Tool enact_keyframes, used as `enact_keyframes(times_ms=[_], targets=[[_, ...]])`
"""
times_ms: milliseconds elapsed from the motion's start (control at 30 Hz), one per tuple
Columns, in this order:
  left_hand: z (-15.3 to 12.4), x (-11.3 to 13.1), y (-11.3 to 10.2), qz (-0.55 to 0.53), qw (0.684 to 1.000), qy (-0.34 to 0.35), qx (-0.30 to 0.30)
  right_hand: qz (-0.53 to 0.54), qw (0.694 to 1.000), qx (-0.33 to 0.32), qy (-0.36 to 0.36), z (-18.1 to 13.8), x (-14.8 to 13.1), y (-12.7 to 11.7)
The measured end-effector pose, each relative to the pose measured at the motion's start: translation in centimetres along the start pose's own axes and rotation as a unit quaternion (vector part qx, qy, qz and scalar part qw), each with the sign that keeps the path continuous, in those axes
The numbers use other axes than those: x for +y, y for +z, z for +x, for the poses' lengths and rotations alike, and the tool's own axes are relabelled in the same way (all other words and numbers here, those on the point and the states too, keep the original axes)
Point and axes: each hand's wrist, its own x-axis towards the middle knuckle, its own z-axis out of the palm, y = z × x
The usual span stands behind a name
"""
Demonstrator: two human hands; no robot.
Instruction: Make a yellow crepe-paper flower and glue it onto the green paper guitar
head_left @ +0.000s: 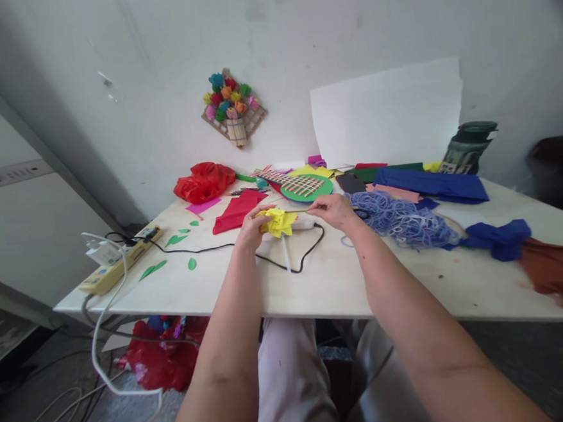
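My left hand pinches a yellow crepe-paper flower over the middle of the table. My right hand is closed on a thin stick that runs left towards the flower; whether it enters the petals I cannot tell. Behind and below the flower lies a white tool, probably a glue gun, partly hidden, with a black cord. A whitish translucent stick points down from under the flower. Cut green paper leaves lie to the left.
A yellow power strip with plugs sits at the left edge. Red paper and a green round piece with woven sticks lie behind. Tangled blue yarn, a phone, blue paper and a dark bottle are to the right.
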Motion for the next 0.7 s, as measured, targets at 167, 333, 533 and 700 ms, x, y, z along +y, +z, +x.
enact_keyframes(times_ms=[167, 333, 533, 700], targets=[[-0.06, -0.06, 0.02, 0.000, 1.000, 0.006, 0.000, -0.018, 1.000, -0.005, 0.000, -0.01, -0.29, -0.22], [0.00, -0.09, -0.06, 0.004, 1.000, 0.007, 0.003, -0.027, 1.000, 0.006, -0.014, 0.05, -0.26, -0.22], [0.10, -0.06, -0.04, -0.004, 1.000, 0.007, 0.011, -0.016, 1.000, 0.015, -0.020, 0.06, 0.00, -0.34], [0.06, -0.11, -0.04, 0.000, 1.000, 0.006, 0.008, -0.021, 0.999, 0.015, -0.029, 0.05, -0.01, -0.55]])
